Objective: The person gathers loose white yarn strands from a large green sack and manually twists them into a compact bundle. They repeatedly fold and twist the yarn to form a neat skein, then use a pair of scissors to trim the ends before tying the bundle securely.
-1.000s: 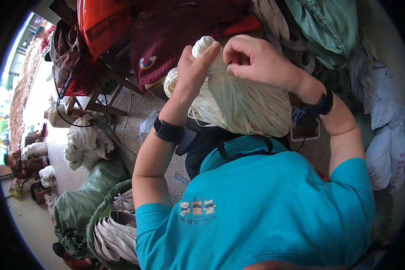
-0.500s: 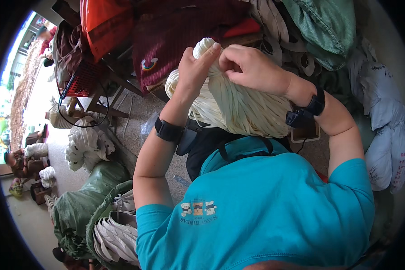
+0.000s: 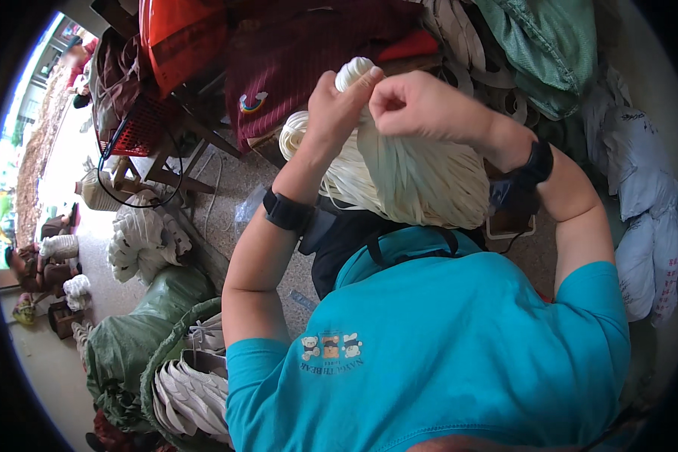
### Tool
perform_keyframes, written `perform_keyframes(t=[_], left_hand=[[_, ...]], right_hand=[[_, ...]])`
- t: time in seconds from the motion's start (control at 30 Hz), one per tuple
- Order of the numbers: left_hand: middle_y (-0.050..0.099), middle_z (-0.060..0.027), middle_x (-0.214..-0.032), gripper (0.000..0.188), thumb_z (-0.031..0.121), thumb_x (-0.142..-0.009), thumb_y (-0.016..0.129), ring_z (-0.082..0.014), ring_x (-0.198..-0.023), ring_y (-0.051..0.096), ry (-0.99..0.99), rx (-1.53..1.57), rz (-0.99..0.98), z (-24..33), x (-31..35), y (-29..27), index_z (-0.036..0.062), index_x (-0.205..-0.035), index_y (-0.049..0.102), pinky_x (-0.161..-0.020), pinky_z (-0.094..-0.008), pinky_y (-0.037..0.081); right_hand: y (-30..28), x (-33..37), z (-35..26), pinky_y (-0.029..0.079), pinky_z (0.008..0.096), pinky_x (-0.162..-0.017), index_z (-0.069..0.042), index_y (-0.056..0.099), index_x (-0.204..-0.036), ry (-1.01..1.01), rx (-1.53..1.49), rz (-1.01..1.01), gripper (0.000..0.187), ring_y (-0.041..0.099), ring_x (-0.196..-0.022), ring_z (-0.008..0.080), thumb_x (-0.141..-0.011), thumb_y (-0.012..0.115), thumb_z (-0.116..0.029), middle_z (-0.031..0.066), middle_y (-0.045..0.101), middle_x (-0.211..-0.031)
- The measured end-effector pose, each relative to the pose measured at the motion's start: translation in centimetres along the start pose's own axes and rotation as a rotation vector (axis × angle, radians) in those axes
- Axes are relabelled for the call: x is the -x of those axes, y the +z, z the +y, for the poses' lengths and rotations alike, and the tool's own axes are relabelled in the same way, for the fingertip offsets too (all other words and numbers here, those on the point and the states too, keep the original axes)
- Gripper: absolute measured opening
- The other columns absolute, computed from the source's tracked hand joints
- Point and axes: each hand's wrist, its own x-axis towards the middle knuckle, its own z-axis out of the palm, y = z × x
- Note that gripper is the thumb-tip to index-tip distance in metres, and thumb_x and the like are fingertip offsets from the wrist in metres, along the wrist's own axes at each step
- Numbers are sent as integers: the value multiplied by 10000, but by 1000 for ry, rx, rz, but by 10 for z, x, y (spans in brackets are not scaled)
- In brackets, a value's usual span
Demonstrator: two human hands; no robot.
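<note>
A large bundle of flat cream strips (image 3: 426,181) hangs in front of me, its loose lengths draped over my lap. Its narrow top end (image 3: 354,72) is wound tightly into a white knob. My left hand (image 3: 335,113) is closed around the neck just below that knob, thumb pressed along the side. Close by on the right, my right hand (image 3: 426,105) is curled into a fist above the strips. Whatever its fingers pinch is hidden from this angle. A looped fold of strips (image 3: 294,134) sticks out to the left beneath my left forearm.
Burgundy striped cloth (image 3: 301,71) covers the surface ahead. A red plastic basket (image 3: 132,135) rests on a wooden stool at left. Green sacks (image 3: 135,339) with pale strips lie at lower left; white bags (image 3: 644,218) line the right. People sit far left.
My right hand has swung slightly up and right, its wrist lifting and turning. My left hand and the bundle's top have shifted a little to the right.
</note>
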Motion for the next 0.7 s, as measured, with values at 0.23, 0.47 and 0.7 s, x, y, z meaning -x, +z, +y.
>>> perform_keyframes(t=[0.23,0.47,0.7], left_hand=[[647,-84,-871,579,492,-798,800,-114,-779,607,-58,69,-13,6,-2,-2,-28,-949,594,-635,-268,497],[647,-95,-862,619,531,-786,793,-119,-776,609,-22,-24,-27,-6,-9,-5,-33,-940,591,-635,-279,505],[652,-106,-841,615,534,-777,800,-130,-765,625,-41,11,-53,2,-2,-4,-32,-902,593,-620,-287,522]], right_hand=[[0,-3,20,449,280,-666,-24,550,-904,-376,468,201,144,510,-776,115,-798,646,-36,49,492,-910],[6,1,15,448,312,-622,-32,537,-885,-328,335,131,145,515,-691,179,-808,658,-46,56,511,-776],[-6,7,8,461,352,-683,-67,615,-820,-270,893,235,173,547,-737,244,-854,697,-215,78,599,-736]])
